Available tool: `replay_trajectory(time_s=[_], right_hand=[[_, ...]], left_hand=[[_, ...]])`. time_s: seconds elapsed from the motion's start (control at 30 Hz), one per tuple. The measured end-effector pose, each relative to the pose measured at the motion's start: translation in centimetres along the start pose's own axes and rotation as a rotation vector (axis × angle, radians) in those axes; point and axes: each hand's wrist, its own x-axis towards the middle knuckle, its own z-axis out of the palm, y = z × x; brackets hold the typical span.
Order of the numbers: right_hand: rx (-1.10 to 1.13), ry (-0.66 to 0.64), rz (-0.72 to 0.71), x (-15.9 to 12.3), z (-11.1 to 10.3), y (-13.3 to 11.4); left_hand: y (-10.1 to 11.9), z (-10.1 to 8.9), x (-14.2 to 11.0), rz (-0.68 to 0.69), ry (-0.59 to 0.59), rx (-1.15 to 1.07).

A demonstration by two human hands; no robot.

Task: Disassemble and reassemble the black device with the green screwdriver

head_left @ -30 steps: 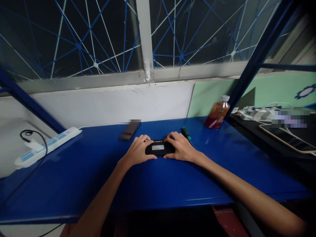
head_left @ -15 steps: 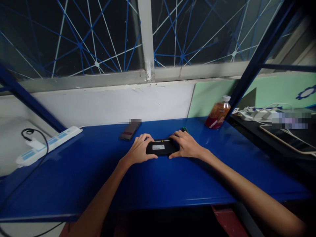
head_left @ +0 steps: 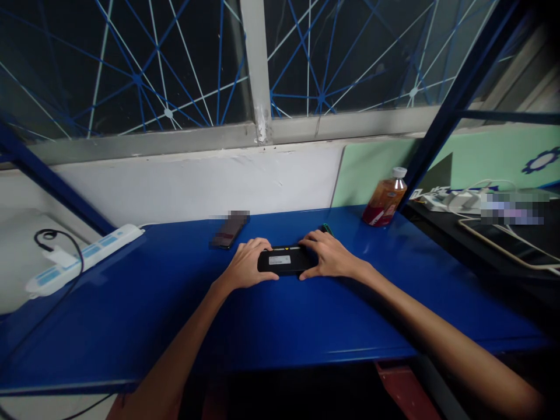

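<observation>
A flat black rectangular device (head_left: 286,267) lies over the middle of the blue table, a white label on its upper face and a small yellow mark along its far edge. My left hand (head_left: 250,263) grips its left end, thumb along the near edge and fingers at the far edge. On the opposite end, my right hand (head_left: 326,255) holds it the same way. Just behind the right hand a small green object (head_left: 326,228) pokes out, mostly hidden, so its kind is unclear. Beyond my left hand lies a dark phone (head_left: 230,230).
The blue table (head_left: 280,326) reaches to the wall below the window. A white power strip (head_left: 87,259) with a black cable lies at left. At back right stands a bottle of orange-brown drink (head_left: 384,198). Farther right, a dark surface carries a phone (head_left: 503,242) and white cables.
Both hands keep their hold on the black device, which stays in place. The whole view has shifted very slightly.
</observation>
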Motion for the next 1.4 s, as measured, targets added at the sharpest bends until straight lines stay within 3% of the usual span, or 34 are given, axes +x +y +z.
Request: replay_trajectory(time_s=[1.2, 1.27, 1.4], right_hand=[[0.026, 0.046, -0.026, 0.0, -0.3, -0.1], [0.038, 0.098, 0.006, 0.0, -1.1, 0.5], [-0.01, 0.24, 0.241, -0.6, -2.6, 3.6]], left_hand=[[0.0, -0.3, 0.0, -0.014, 0.015, -0.017], [-0.2, -0.5, -0.1, -0.023, 0.003, -0.019], [-0.5, -1.0, -0.4, -0.054, -0.02, -0.028]])
